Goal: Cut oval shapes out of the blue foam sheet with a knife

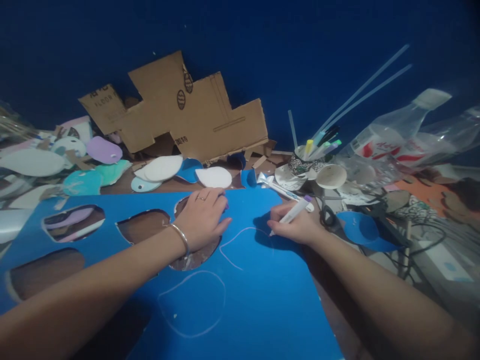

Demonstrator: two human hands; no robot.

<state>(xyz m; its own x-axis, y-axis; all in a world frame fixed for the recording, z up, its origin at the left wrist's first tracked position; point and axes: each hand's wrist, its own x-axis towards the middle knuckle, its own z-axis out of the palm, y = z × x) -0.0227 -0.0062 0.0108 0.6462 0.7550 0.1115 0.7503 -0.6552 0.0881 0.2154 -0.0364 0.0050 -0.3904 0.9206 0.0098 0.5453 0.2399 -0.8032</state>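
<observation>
My right hand [292, 222] grips a white marker [294, 215] with a purple end. The marker's tip touches a blue board [255, 300], at the end of a pale curved line. My left hand [204, 217] lies on the same board, palm down with fingers extended, partly over a cut-out hole. A small purple spot shows by its fingertips; I cannot make out what it is. Below the left hand, a rounded pale outline is drawn on the board. Several leaf-shaped and rounded openings are cut through the board's left part, with brown tabletop showing through.
Behind the board lie white leaf-shaped cut-outs [213, 177] and a purple one [104, 150]. Brown cardboard [202, 115] leans against the blue wall. At right stand a patterned cup [305, 162] of markers and clear plastic bottles [393, 132]. Black scissors [327, 216] lie beside my right wrist.
</observation>
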